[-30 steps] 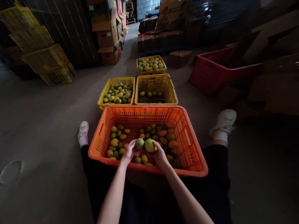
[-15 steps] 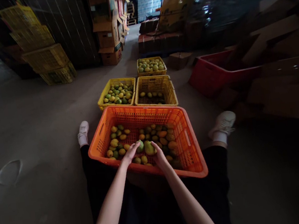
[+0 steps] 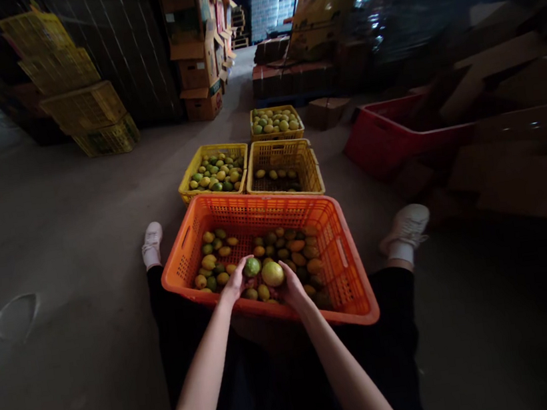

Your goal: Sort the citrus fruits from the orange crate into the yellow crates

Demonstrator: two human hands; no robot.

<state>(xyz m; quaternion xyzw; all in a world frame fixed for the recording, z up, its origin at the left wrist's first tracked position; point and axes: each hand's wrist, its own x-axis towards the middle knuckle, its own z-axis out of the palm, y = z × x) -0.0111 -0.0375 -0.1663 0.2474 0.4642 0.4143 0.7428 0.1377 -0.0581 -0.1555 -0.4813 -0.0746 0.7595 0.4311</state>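
Observation:
An orange plastic crate [image 3: 360, 288] lies between my legs, with many green and yellow citrus-like fruits [image 3: 209, 262] spread over its bottom. My left hand [image 3: 236, 282] holds a green fruit [image 3: 252, 267] above the crate's near half. Close beside it, my right hand [image 3: 290, 286] grips a larger yellow-green fruit [image 3: 272, 274]. The two held fruits are almost side by side. Some fruits under my hands are partly hidden.
Beyond the orange crate stand a fuller yellow crate [image 3: 182, 191] at left, a yellow crate with fewer fruits [image 3: 319, 175] at right, and another filled one [image 3: 257, 137] behind. A red crate [image 3: 371, 145] and cardboard [image 3: 523, 152] are at right; stacked yellow crates [image 3: 84, 112] at left.
Both held fruits have been turned in my fingers, and the right one now shows a rounder, paler side. My hands stay at nearly the same spot over the crate.

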